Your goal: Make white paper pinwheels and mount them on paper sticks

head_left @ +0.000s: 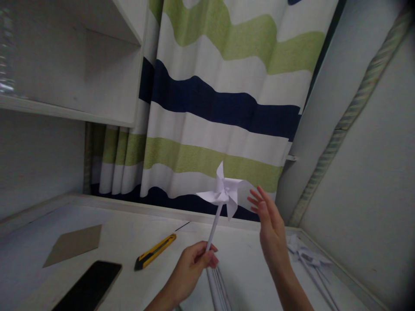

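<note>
A white paper pinwheel point(223, 193) stands upright on a thin white stick above the white table point(129, 224). My left hand point(193, 270) pinches the lower end of that stick between thumb and fingers. My right hand point(269, 224) is raised just right of the pinwheel's blades, fingers stretched out and slightly apart, holding nothing. Its fingertips are very near the right blade; whether they touch it I cannot tell. Below my left hand lie several white paper sticks point(218, 287) flat on the table.
A yellow and black utility knife point(154, 252) lies left of my left hand. A dark phone point(89, 287) and a brown cardboard piece point(74, 244) lie further left. More white pinwheels point(308, 257) rest at the right. A striped curtain point(223, 99) hangs behind; a shelf point(68, 110) is upper left.
</note>
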Motion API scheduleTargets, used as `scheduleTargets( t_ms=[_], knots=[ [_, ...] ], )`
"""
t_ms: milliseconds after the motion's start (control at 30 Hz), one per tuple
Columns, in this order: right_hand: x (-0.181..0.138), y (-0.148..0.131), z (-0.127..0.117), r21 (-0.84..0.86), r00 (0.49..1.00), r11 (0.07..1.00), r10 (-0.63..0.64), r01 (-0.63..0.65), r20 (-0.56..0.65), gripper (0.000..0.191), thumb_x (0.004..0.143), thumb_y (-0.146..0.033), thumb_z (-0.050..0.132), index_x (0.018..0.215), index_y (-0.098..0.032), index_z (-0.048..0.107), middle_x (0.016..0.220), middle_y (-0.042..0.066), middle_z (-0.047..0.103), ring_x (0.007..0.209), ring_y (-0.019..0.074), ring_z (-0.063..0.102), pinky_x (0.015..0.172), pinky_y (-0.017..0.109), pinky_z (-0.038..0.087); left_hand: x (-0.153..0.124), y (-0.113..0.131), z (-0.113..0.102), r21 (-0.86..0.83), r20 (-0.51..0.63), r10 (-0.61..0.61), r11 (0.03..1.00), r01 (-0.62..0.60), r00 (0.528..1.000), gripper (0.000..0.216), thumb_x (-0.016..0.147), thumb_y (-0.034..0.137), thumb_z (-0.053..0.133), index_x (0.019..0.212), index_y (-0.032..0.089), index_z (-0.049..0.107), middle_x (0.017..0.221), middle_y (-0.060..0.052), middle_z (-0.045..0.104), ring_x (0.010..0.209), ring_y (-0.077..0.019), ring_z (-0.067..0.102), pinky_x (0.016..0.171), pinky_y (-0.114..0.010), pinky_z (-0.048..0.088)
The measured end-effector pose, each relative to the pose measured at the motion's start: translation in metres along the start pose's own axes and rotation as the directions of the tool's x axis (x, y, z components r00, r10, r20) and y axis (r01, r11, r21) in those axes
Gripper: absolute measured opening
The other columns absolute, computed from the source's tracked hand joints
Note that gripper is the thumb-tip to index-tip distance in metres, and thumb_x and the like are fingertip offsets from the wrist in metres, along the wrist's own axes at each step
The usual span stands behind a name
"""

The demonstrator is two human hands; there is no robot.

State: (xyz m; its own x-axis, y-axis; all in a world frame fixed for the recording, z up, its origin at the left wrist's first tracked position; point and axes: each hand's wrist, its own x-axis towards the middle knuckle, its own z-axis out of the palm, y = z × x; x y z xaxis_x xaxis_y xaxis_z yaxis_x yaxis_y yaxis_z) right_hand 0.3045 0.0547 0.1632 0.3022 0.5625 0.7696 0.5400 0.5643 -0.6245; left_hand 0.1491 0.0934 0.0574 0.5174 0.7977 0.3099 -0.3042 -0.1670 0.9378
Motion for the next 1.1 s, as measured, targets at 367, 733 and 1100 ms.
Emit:
scheduleTargets(
  t_ms=[367, 733, 1100],
  knots=[
    [0.027, -0.005, -0.008, -0.134, 0.996, 0.989, -0.069, 0.062, -0.050, 0.017, 0.068, -0.027, 0.063, 0.083, -0.020, 0.068, 0.081, 0.006, 0.069, 0.074, 0.0214, 0.059, 0.074, 0.039, 0.043, -0.003, 0.004, -0.001, -0.009, 0.016, -0.045, 0.999, 0.045, 0.999, 0.019, 0.079, 0.026, 0.051, 0.086, 0.009, 0.057, 0.069, -0.005, 0.062, 0.064, -0.0147, 0.058, 0.065, -0.029, 0.045],
    [-0.006, 0.002, 0.016, 0.177, 0.969, 0.955, 0.219, -0.237, 0.117, 0.020, 0.068, -0.029, 0.065, 0.082, -0.016, 0.061, 0.068, 0.005, 0.070, 0.062, 0.0189, 0.065, 0.059, 0.031, 0.053, -0.004, 0.004, 0.003, -0.024, 0.022, -0.038, 0.999, 0.038, 0.999, 0.019, 0.079, 0.026, 0.051, 0.085, 0.009, 0.057, 0.068, -0.004, 0.060, 0.067, -0.0151, 0.057, 0.068, -0.030, 0.045],
    [0.013, -0.007, -0.008, 0.012, 0.999, 1.000, -0.026, 0.026, -0.039, 0.042, 0.076, -0.033, 0.053, 0.117, -0.025, 0.044, 0.118, 0.008, 0.049, 0.100, 0.0199, 0.049, 0.077, 0.034, 0.044, -0.003, 0.006, 0.001, 0.002, 0.022, -0.013, 1.000, 0.013, 1.000, 0.019, 0.078, 0.026, 0.052, 0.083, 0.009, 0.058, 0.067, -0.004, 0.060, 0.066, -0.0151, 0.056, 0.066, -0.028, 0.044]
  ],
)
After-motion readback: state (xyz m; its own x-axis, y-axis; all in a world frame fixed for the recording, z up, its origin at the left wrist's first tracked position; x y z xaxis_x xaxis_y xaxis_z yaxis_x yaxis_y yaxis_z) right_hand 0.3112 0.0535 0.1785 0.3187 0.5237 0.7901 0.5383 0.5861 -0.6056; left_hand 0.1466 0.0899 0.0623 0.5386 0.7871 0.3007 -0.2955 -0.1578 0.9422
